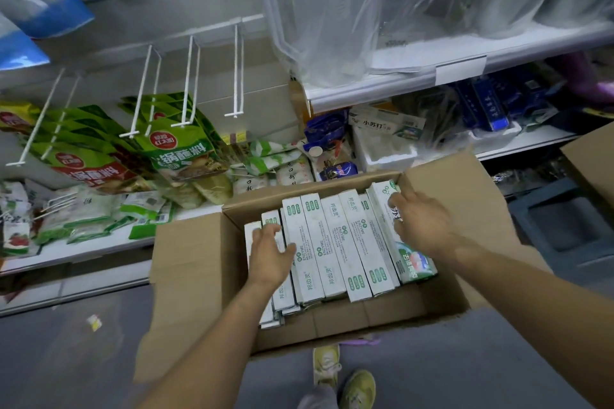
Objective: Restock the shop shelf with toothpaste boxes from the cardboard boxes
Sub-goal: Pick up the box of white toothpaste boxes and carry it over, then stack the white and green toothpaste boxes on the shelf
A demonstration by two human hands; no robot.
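Observation:
An open cardboard box sits on the floor below me, holding a row of several white-and-green toothpaste boxes standing on edge. My left hand rests on the left end of the row, thumb against the side of a box. My right hand lies over the rightmost box, fingers bent over its far top edge. A toothpaste box lies on white foam trays on the lower right shelf.
Green sauce pouches hang from white pegs on the left. Bagged goods lie on the low left shelf. Clear plastic bins fill the upper right shelf. Another cardboard box stands at the right edge. My shoes are below.

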